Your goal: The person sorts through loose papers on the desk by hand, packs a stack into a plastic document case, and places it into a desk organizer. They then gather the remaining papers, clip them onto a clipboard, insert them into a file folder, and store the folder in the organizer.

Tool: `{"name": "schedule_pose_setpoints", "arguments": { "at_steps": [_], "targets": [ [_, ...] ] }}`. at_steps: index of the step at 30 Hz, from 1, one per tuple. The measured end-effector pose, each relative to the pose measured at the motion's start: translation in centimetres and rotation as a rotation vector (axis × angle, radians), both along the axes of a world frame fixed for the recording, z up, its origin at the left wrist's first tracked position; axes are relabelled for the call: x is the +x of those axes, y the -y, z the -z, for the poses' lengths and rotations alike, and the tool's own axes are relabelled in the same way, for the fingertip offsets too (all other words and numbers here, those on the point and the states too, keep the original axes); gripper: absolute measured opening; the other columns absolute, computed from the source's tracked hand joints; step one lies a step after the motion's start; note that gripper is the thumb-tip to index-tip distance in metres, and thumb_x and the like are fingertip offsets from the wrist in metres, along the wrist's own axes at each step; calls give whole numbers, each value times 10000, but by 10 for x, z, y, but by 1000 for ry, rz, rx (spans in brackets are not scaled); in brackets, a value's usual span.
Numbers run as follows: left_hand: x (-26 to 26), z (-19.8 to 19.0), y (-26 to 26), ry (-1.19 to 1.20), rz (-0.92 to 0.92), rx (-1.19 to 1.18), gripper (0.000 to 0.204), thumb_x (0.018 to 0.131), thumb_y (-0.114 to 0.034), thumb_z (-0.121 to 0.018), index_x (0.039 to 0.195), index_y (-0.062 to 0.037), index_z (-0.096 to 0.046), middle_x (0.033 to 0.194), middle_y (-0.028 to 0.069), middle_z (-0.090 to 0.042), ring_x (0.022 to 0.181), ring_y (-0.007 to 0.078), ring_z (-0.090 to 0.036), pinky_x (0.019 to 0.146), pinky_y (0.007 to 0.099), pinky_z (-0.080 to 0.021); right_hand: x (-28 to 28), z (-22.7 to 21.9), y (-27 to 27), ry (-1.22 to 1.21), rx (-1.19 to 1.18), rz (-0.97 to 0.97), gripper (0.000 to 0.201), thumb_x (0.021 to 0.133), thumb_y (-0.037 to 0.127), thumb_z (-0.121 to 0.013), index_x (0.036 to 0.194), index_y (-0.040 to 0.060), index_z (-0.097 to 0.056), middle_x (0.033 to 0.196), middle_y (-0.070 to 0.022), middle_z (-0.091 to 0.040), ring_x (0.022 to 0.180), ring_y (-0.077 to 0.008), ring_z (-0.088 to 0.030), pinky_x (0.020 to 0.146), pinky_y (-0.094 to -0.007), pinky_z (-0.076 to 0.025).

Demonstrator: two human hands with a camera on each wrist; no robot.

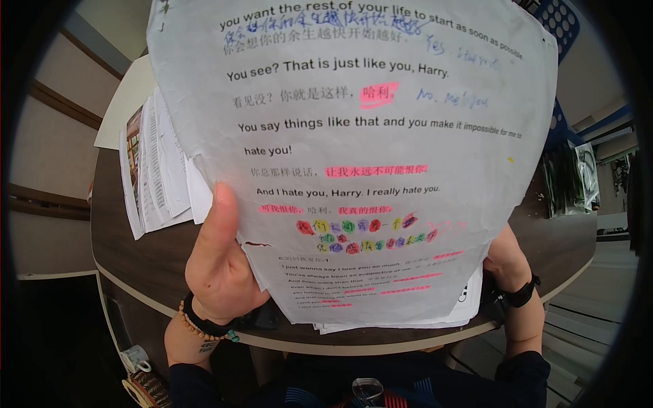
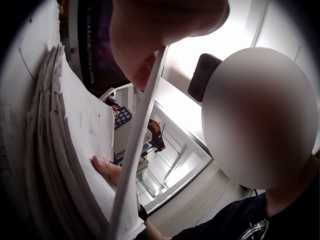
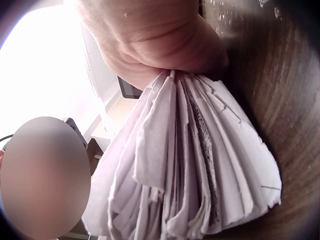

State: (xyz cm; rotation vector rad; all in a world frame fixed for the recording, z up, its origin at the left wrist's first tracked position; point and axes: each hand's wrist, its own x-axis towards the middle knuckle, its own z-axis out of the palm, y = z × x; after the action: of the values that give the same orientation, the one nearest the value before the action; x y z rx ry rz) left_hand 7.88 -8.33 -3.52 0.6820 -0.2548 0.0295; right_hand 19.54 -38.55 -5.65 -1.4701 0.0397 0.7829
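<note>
A worn printed sheet, with English and Chinese lines, pink highlighter and coloured dots, fills the middle of the head view. My left hand grips its left edge, thumb on the printed face. In the left wrist view that sheet appears edge-on, lifted away from a thick paper stack. My right hand holds the stack at the right, mostly hidden behind the sheet; its thumb lies on the stack's top page in the left wrist view. Seen from the right wrist, the gripped pages fan out below the palm.
Loose papers lie at the left on the dark wooden table. A blue perforated basket and clear-wrapped green items are at the right. Below the table's left edge are a cup and a woven basket.
</note>
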Motion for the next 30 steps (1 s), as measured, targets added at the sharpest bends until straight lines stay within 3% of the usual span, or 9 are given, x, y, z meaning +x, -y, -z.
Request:
{"name": "schedule_pose_setpoints", "arguments": {
  "at_steps": [17, 30],
  "targets": [
    [0, 1, 1, 29, 39, -44, 550, 1043, -390, -243, 1462, -34, -259, 1441, 139, -415, 1321, 256, -424, 1080, 416, -365, 2, -1, -2, 21, 2, -38, 492, 806, 14, -690, 1260, -52, -513, 1155, -106, -620, 1006, -163, -611, 839, -301, -505],
    [1, 0, 3, -52, -30, 27, 521, 1044, -349, -271, 1452, -23, -269, 1403, 139, -459, 1274, 246, -479, 1050, 400, -403, 1, -3, -6, 66, 10, -59, 492, 817, 11, -680, 1271, -46, -499, 1161, -101, -617, 1017, -155, -605, 846, -302, -504]
  ]
}}
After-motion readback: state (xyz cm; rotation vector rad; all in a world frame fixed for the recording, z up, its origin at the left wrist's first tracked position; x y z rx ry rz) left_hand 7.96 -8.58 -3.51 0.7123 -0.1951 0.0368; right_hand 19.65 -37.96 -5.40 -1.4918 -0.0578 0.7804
